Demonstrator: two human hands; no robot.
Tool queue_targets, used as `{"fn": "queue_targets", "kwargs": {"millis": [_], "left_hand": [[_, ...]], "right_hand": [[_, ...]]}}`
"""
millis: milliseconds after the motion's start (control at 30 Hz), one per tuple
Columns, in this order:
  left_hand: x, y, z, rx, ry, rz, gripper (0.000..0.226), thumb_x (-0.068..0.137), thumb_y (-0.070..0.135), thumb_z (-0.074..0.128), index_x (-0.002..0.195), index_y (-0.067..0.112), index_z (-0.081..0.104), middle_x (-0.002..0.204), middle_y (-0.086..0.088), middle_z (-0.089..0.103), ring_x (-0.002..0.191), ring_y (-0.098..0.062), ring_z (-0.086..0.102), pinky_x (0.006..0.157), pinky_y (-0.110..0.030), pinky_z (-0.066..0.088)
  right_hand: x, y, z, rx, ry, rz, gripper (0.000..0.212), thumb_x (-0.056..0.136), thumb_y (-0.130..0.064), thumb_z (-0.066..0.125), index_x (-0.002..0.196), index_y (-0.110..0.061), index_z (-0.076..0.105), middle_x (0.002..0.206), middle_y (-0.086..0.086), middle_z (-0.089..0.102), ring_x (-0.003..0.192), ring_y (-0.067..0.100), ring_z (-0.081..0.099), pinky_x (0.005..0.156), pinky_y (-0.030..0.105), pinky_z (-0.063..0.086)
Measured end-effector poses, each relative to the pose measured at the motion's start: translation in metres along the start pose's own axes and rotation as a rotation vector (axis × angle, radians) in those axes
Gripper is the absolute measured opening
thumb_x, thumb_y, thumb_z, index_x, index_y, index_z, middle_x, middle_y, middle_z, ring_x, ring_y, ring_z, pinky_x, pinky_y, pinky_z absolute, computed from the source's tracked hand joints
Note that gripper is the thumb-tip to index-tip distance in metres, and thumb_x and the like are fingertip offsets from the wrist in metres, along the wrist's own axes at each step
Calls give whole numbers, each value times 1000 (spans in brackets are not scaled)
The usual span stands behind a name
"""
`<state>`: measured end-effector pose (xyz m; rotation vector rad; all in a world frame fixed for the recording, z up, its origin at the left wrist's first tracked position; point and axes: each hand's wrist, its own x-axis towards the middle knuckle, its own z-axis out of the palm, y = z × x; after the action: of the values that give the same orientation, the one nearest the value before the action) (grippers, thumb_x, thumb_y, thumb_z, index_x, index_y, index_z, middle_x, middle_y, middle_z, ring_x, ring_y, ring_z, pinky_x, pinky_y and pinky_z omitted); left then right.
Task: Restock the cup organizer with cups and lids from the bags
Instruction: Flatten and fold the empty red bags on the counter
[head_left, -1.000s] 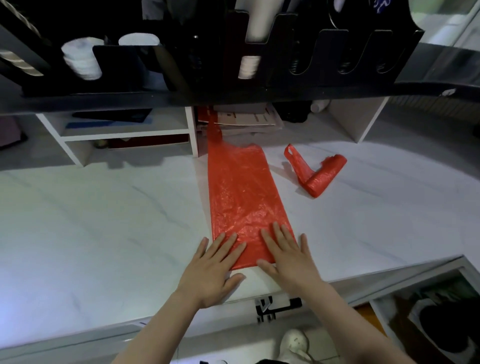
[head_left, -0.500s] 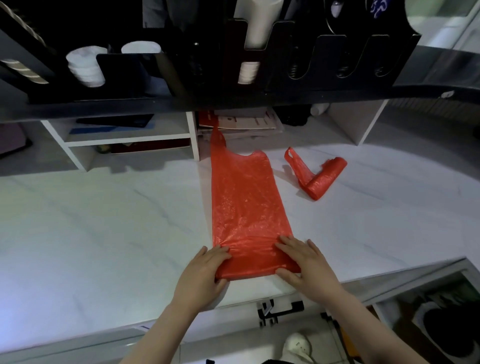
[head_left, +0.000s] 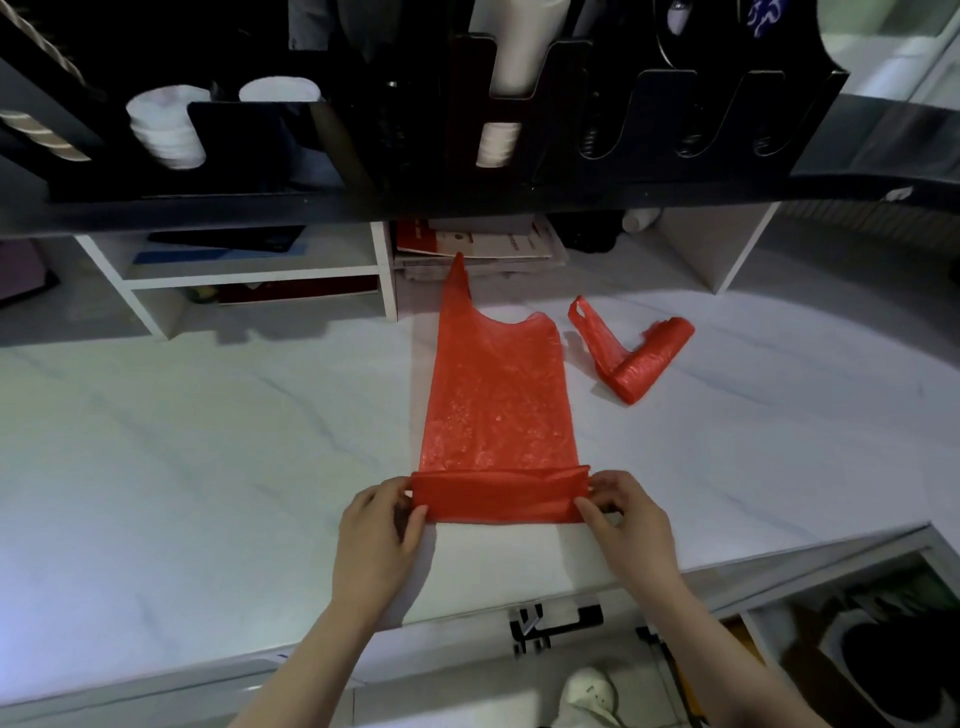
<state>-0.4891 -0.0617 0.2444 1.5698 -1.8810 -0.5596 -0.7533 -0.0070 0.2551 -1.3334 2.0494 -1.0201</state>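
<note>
Folding step: red bag (head_left: 498, 405) was pinched at its folded 6 o'clock edge by left grip (head_left: 376, 535) and right grip (head_left: 631, 525); another fold toward 12 o'clock was judged due.

Both arms come in over the near edge of the worktop (head_left: 208, 467). The left forearm (head_left: 311, 660) and right forearm (head_left: 727, 649) are bare and angle in toward each other a bit. The left hand (head_left: 379, 530) is curled, thumb and fingertips pinching the left end of the folded-over bottom of the red bag (head_left: 498, 415). The right hand (head_left: 631, 525) pretty much mirrors it on the right end, fingers bent. Both hands sit low, close to the worktop's front edge, knuckles up.
</note>
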Motion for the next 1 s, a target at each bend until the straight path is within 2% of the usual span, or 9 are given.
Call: {"fn": "queue_targets", "kwargs": {"millis": [100,200,433,633,700,767,833,900,1000], "left_hand": [[1,3,0,2,14,24,36,86,16,64,120,18,54,75,11,58,73,-15,53,69,-33,46],[-2,5,0,63,-12,152,44,88,18,56,131,21,48,71,11,55,64,-12,49,65,-27,39],[-1,-4,10,307,2,359,44,97,42,33,122,24,64,74,3,52,69,-23,53,69,-35,46],[-1,-4,12,371,-15,341,51,99,48,23,118,30,66,72,6,53,77,-23,54,76,-38,47],[-1,-3,11,373,-25,339,53,98,51,21,119,31,65,75,6,52,79,-22,53,78,-39,47],[-4,-1,9,361,-72,316,47,95,51,31,124,31,61,89,3,52,90,-23,53,87,-42,45],[-5,-1,10,397,-148,308,48,91,51,38,132,31,53,125,-6,51,121,-31,45,104,-49,34],[-5,0,10,435,-226,339,55,91,55,34,141,31,40,155,-2,26,144,-28,14,115,-52,9],[-3,-3,11,434,-326,345,68,90,63,16,148,30,23,157,15,4,144,-10,-13,115,-43,-14]], "right_hand": [[0,1,4,28,6,33,34,85,-23,70,101,-36,43,71,-16,67,76,-10,59,58,7,38],[-1,2,6,-28,18,19,35,84,-20,68,103,-33,41,70,-11,63,75,-1,58,57,11,38],[-5,6,2,-243,-2,-228,29,84,-6,63,109,-19,68,79,-10,59,84,12,50,70,19,39],[-9,5,4,-263,67,-328,30,75,4,72,103,-9,73,85,3,59,78,21,56,67,39,54],[-9,5,5,-273,78,-352,33,74,2,74,106,-8,71,100,10,58,89,27,59,77,41,55],[-10,8,4,-339,16,-371,47,81,-17,73,126,-14,60,134,13,48,124,34,47,102,45,43],[-10,10,2,-503,-152,-430,64,91,-51,52,148,-29,31,158,1,15,146,26,7,116,39,14],[-9,14,2,-699,-303,-487,72,87,-75,20,148,-41,4,158,-12,-7,145,19,-16,118,39,-1],[-6,18,1,-809,-398,-489,82,76,-85,4,144,-43,-13,153,-16,-19,142,16,-27,115,38,-15]]}}
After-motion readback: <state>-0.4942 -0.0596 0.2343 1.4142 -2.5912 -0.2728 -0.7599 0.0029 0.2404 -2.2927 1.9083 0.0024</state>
